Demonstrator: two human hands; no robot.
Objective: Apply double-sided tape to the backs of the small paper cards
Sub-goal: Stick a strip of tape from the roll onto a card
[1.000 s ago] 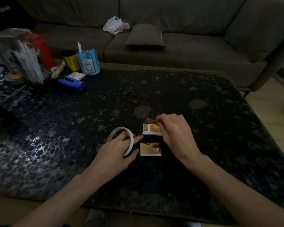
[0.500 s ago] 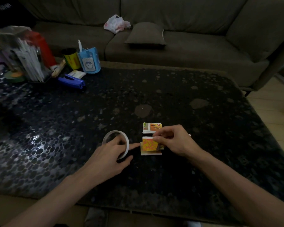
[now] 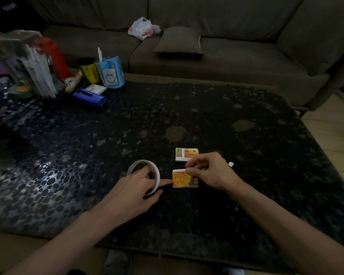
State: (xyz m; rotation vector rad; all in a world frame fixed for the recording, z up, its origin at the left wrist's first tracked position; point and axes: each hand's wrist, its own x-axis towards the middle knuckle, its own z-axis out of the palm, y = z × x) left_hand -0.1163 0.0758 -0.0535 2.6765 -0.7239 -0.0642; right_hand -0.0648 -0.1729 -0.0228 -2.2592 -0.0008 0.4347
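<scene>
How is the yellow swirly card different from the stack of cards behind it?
The yellow card shows yellow and pink swirls; the stack shows green and orange on top. The right hand pinches the yellow card, not the stack. The yellow card lies nearer than the stack to the tape roll the left hand grips. Both lie picture-up on the table.

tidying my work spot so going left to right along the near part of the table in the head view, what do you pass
white tape roll → yellow-orange card → small white scrap; left hand and right hand overlap these, so left out
</scene>
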